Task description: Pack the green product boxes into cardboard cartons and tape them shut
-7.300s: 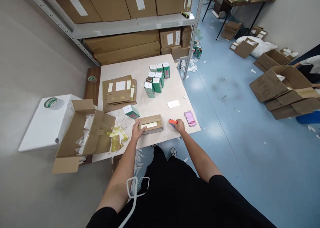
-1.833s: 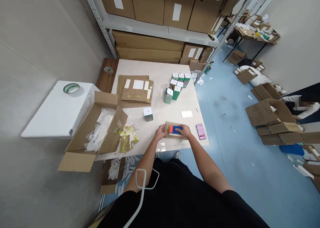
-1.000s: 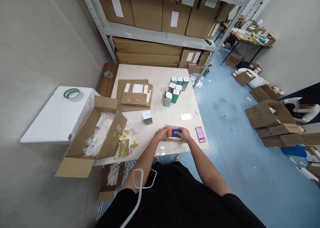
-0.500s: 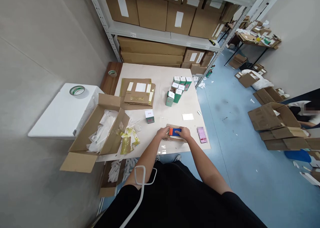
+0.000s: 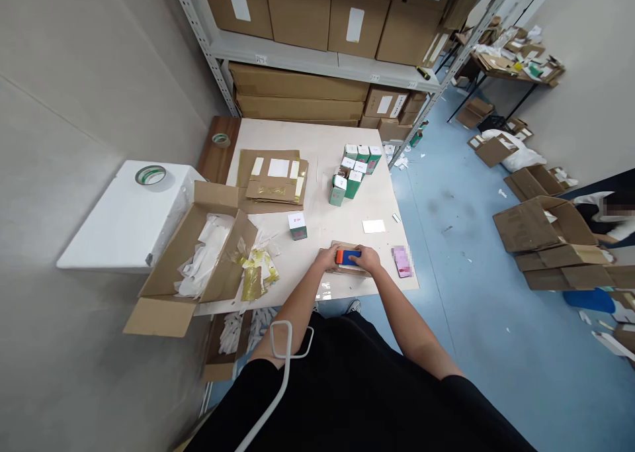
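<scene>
A small flat cardboard box (image 5: 356, 271) lies near the front edge of the white table. Over it is a blue-and-orange block-shaped object (image 5: 347, 257), its exact kind too small to make out. My right hand (image 5: 368, 259) is closed on the blue end. At the left end of the cardboard box, my left hand (image 5: 326, 259) has its fingers curled against the edge, close to the orange end. A white card (image 5: 374, 226) lies just beyond my right hand, and a pink phone-like item (image 5: 401, 261), partly blurred, is to its right.
Several green-and-white boxes (image 5: 353, 174) stand at the back right; one more green box (image 5: 297, 226) is left of centre. Flattened cardboard (image 5: 272, 180) lies behind it. An open carton (image 5: 223, 260) with white packing sits left. Shelving (image 5: 297, 53) borders the back. A person's arm shows far right.
The view has tilted slightly, shifting the whole scene a little. Both hands stay at the cardboard box, with the blue-and-orange object in nearly the same place.
</scene>
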### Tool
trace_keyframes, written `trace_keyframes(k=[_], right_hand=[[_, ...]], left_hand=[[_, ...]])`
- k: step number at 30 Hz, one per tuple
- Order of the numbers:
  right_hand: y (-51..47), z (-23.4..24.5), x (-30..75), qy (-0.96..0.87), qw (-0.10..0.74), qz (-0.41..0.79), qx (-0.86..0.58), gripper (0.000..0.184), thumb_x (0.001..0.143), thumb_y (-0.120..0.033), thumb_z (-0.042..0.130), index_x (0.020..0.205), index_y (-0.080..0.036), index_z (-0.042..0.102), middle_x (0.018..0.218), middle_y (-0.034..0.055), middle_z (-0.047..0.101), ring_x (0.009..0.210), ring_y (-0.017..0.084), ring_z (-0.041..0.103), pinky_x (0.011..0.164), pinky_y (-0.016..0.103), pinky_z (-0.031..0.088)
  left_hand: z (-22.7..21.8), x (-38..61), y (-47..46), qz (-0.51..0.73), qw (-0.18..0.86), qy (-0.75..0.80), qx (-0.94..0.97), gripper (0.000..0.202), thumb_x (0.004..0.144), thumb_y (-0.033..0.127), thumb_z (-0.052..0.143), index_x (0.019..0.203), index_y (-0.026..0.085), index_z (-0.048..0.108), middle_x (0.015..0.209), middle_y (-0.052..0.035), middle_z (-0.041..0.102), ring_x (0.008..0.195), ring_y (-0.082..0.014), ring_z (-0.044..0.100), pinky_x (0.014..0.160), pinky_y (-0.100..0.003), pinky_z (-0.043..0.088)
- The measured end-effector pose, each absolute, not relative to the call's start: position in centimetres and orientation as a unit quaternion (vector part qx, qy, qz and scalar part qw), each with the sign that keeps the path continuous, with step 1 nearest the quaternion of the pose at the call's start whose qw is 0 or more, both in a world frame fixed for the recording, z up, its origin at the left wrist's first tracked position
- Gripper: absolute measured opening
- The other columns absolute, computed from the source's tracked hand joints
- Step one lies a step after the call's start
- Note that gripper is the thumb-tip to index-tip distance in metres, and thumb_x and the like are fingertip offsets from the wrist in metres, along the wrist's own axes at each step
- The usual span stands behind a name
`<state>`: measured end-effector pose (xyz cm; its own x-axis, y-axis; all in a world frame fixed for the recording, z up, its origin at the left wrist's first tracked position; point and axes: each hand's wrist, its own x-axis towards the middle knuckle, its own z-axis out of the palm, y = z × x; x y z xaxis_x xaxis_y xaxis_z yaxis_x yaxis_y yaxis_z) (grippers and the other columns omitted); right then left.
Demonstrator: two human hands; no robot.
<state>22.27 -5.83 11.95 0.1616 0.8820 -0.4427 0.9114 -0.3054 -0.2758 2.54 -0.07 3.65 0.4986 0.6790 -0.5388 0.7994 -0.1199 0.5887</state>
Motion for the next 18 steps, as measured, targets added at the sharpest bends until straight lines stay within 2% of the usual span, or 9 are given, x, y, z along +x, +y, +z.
trace_keyframes(k=[4, 9, 12, 18], right_hand=[[-5.2, 12.3, 22.4, 0.572, 0.062, -0.28, 0.768, 0.046, 0.086, -0.058, 0.075, 0.114, -0.021, 0.076, 0.115, 0.0127, 0.077, 0.105, 0.027, 0.071, 0.081, 0.03, 0.05], [-5.3, 13.1, 24.6, 0.586, 0.06, -0.291, 0.754, 0.046, 0.084, -0.059, 0.077, 0.108, -0.02, 0.076, 0.112, 0.0113, 0.078, 0.1, 0.025, 0.071, 0.072, 0.027, 0.046], [-6.1, 13.4, 26.3, 0.591, 0.052, -0.293, 0.75, 0.045, 0.084, -0.059, 0.078, 0.107, -0.02, 0.075, 0.107, 0.0102, 0.078, 0.096, 0.024, 0.071, 0.068, 0.026, 0.044], [-8.1, 14.3, 31.5, 0.553, 0.045, -0.279, 0.784, 0.038, 0.085, -0.056, 0.078, 0.096, -0.02, 0.076, 0.098, 0.0082, 0.078, 0.089, 0.022, 0.071, 0.066, 0.026, 0.044]], left_hand=[[3.5, 2.3, -0.4, -0.065, 0.448, 0.515, 0.728, 0.127, 0.054, 0.044, 0.096, 0.163, 0.035, 0.032, 0.147, -0.011, 0.06, 0.127, -0.0343, 0.064, 0.098, -0.033, 0.051], [3.3, 1.0, -0.7, -0.043, 0.459, 0.507, 0.728, 0.118, 0.065, 0.045, 0.093, 0.164, 0.039, 0.03, 0.153, -0.01, 0.056, 0.127, -0.0334, 0.063, 0.094, -0.032, 0.051], [3.3, 0.6, -0.7, -0.024, 0.479, 0.486, 0.73, 0.116, 0.069, 0.04, 0.091, 0.166, 0.039, 0.027, 0.161, -0.009, 0.049, 0.136, -0.0341, 0.057, 0.097, -0.033, 0.049], [3.1, 0.4, -0.3, -0.028, 0.497, 0.479, 0.723, 0.117, 0.068, 0.039, 0.089, 0.166, 0.04, 0.025, 0.16, -0.0065, 0.05, 0.14, -0.0326, 0.054, 0.107, -0.035, 0.046]])
